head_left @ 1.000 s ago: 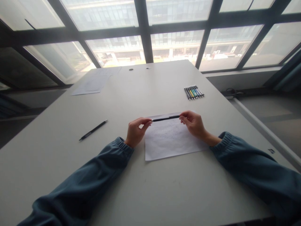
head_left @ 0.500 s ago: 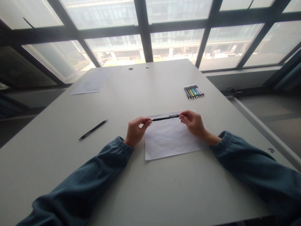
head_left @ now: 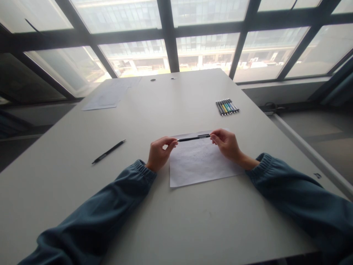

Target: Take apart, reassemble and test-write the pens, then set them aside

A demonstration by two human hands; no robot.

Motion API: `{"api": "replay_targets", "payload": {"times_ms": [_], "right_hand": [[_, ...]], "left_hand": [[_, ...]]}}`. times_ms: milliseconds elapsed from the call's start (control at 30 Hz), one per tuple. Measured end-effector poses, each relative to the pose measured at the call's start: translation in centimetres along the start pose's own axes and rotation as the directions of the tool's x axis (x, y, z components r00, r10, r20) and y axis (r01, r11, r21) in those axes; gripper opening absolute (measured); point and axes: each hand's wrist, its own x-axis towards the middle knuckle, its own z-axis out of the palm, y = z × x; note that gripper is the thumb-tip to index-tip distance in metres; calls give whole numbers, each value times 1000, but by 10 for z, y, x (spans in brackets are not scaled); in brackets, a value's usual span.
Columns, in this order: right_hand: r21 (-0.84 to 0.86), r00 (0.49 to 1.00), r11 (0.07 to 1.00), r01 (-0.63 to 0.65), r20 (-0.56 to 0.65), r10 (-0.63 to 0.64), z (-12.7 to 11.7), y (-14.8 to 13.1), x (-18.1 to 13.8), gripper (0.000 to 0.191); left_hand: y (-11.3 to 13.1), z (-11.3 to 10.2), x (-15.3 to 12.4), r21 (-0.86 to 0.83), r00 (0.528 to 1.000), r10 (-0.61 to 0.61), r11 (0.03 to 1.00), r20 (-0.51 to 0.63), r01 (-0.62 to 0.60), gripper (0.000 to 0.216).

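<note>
A black pen (head_left: 190,138) with a clip is held roughly level between my two hands, over a sheet of paper (head_left: 198,169) marked with faint scribbles. My left hand (head_left: 161,151) pinches the end on the left. At the clip end, my right hand (head_left: 226,143) grips it between thumb and fingers. Both fingertips hide the pen's very ends. Another black pen (head_left: 109,151) lies slantwise on the table, left of my left hand. Several pens with differently coloured barrels (head_left: 227,107) lie side by side in a row, beyond my right hand.
The white table (head_left: 154,221) reaches to large framed windows (head_left: 204,51). More paper sheets (head_left: 103,96) lie at its far left. Two round fittings sit near the far edge, one a dark-rimmed hole (head_left: 152,80). A small dark mark (head_left: 317,176) shows by the right edge.
</note>
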Motion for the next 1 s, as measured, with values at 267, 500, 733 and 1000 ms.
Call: {"api": "replay_targets", "payload": {"times_ms": [267,500,733,1000], "right_hand": [[-32,1000,999,0,11,1,-1,2,0,34],[-57,1000,998,3,17,-2,0,-1,0,36],[-56,1000,998,4,22,-3,-1,0,0,34],[-57,1000,998,1,30,1,-1,-1,0,35]], "left_hand": [[0,0,-1,-10,1000,-8,1000,1,8,22],[-3,0,-1,-13,1000,-10,1000,11,10,23],[1,-1,-1,-2,1000,-3,1000,14,3,26],[-1,-1,-2,-8,1000,-19,1000,24,20,26]]}}
